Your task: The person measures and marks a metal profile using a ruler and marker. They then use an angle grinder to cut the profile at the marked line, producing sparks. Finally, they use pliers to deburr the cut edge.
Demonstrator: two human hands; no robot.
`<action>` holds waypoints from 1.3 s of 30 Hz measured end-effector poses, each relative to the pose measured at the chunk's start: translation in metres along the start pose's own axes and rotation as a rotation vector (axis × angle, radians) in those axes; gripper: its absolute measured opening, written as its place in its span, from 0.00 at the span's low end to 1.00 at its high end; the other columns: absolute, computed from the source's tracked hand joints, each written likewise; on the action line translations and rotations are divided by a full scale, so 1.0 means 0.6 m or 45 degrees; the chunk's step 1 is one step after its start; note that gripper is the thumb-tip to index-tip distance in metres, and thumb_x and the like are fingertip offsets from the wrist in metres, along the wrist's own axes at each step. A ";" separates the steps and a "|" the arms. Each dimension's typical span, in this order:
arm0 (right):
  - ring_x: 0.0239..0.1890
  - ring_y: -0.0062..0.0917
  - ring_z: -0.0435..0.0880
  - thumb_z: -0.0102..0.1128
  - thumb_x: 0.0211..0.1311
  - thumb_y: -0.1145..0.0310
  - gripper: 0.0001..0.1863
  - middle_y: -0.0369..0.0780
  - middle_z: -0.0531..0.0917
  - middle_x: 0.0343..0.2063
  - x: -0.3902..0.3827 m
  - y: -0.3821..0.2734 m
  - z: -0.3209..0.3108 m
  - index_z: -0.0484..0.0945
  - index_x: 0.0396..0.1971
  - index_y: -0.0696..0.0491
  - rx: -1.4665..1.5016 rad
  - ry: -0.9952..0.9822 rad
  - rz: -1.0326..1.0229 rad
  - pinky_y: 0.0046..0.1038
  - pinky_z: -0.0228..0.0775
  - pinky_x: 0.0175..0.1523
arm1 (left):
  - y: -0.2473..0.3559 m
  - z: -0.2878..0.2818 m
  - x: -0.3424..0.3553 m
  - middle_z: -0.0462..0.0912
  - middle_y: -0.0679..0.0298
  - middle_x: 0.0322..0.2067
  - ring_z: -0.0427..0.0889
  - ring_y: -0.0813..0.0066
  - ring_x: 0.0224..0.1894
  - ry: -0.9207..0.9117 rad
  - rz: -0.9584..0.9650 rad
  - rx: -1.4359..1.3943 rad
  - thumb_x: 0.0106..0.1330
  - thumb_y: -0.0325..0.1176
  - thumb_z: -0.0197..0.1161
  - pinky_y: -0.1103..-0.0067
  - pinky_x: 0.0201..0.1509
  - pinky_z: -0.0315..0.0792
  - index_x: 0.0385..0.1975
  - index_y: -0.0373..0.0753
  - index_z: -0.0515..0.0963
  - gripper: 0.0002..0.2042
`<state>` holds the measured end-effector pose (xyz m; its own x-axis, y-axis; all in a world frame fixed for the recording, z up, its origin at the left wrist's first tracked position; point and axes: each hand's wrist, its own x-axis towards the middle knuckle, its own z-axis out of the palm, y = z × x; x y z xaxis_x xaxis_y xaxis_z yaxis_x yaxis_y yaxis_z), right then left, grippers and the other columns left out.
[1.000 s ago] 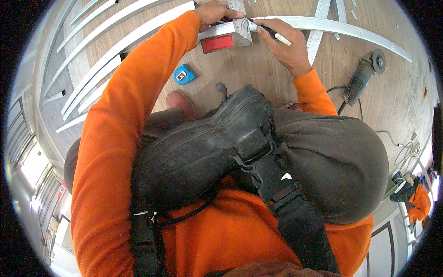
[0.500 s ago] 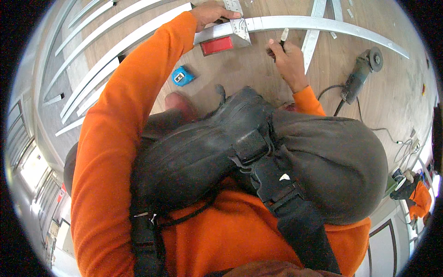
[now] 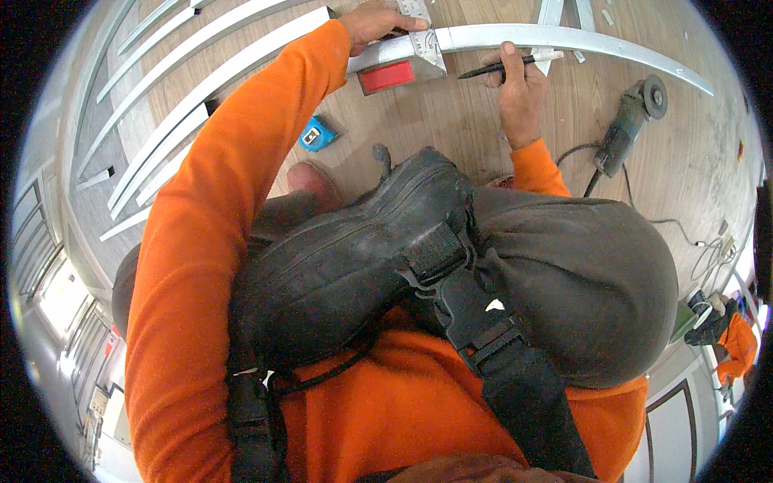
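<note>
My left hand [image 3: 377,24] is closed on a steel square [image 3: 427,40], with its index finger along the metal blade. The square lies across a long silver metal bar [image 3: 515,37], and a block with a red face [image 3: 386,78] sits against the bar's near side. Just to the right, my right hand [image 3: 520,92] pinches a black marker [image 3: 493,68] with a white end. Its dark tip points left toward the square, apart from the bar. How the left thumb sits is partly hidden.
A blue tape measure [image 3: 316,134] lies on the wood-look floor near my shoe [image 3: 312,183]. On the right rests an angle grinder [image 3: 626,129] with its cord trailing. Several metal bars [image 3: 173,60] lie at the left. Another bar [image 3: 550,12] crosses beneath the long one.
The marker has turned in my right hand from upright to nearly level, its tip now pointing left. The left hand keeps its hold on the square.
</note>
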<state>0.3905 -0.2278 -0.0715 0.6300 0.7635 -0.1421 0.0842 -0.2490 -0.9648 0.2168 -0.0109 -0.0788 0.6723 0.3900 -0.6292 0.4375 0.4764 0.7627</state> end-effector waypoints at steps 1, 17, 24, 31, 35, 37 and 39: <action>0.26 0.17 0.76 0.57 0.74 0.52 0.24 0.35 0.82 0.23 0.002 -0.005 0.001 0.85 0.32 0.61 0.002 0.010 -0.026 0.22 0.69 0.32 | -0.001 -0.001 0.001 0.86 0.53 0.48 0.83 0.61 0.50 -0.010 -0.001 0.002 0.63 0.32 0.71 0.71 0.59 0.73 0.50 0.27 0.81 0.19; 0.40 0.25 0.88 0.68 0.65 0.59 0.12 0.39 0.90 0.38 0.026 -0.064 0.032 0.89 0.43 0.48 -0.234 -0.294 -0.340 0.25 0.77 0.49 | 0.008 0.002 -0.005 0.87 0.59 0.46 0.82 0.67 0.48 0.016 -0.032 0.162 0.67 0.32 0.68 0.71 0.55 0.73 0.50 0.31 0.82 0.15; 0.42 0.28 0.89 0.68 0.65 0.60 0.11 0.39 0.90 0.40 0.033 -0.066 0.029 0.88 0.43 0.49 -0.298 -0.332 -0.427 0.26 0.78 0.49 | 0.008 0.006 -0.005 0.86 0.59 0.47 0.82 0.67 0.48 0.050 -0.031 0.187 0.66 0.32 0.68 0.72 0.57 0.73 0.51 0.31 0.81 0.16; 0.35 0.32 0.89 0.69 0.63 0.56 0.12 0.40 0.90 0.35 0.026 -0.055 0.016 0.89 0.41 0.46 -0.449 -0.299 -0.482 0.28 0.79 0.41 | 0.000 0.006 -0.002 0.86 0.59 0.47 0.82 0.66 0.48 0.047 0.028 0.152 0.65 0.33 0.70 0.72 0.58 0.72 0.54 0.31 0.80 0.19; 0.28 0.34 0.88 0.69 0.62 0.53 0.13 0.39 0.89 0.27 0.002 -0.040 0.001 0.89 0.37 0.45 -0.493 -0.309 -0.447 0.31 0.78 0.35 | -0.009 -0.003 0.006 0.86 0.59 0.47 0.82 0.65 0.49 0.050 0.024 0.204 0.64 0.34 0.70 0.71 0.58 0.72 0.54 0.31 0.80 0.20; 0.26 0.35 0.87 0.68 0.62 0.52 0.13 0.39 0.88 0.24 -0.013 -0.042 -0.005 0.89 0.36 0.46 -0.524 -0.375 -0.358 0.32 0.77 0.33 | -0.009 -0.003 0.006 0.86 0.58 0.47 0.82 0.65 0.49 0.059 0.016 0.243 0.64 0.34 0.70 0.71 0.58 0.71 0.54 0.31 0.80 0.20; 0.26 0.34 0.87 0.67 0.64 0.52 0.14 0.40 0.87 0.23 -0.019 -0.035 -0.006 0.89 0.34 0.47 -0.511 -0.322 -0.274 0.33 0.76 0.32 | -0.001 -0.001 0.003 0.86 0.57 0.46 0.82 0.64 0.49 0.060 0.010 0.285 0.65 0.34 0.70 0.70 0.58 0.71 0.53 0.30 0.81 0.20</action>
<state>0.3842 -0.2333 -0.0491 0.3640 0.9302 -0.0463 0.5120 -0.2414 -0.8244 0.2173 -0.0103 -0.0804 0.6499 0.4319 -0.6254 0.5573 0.2886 0.7785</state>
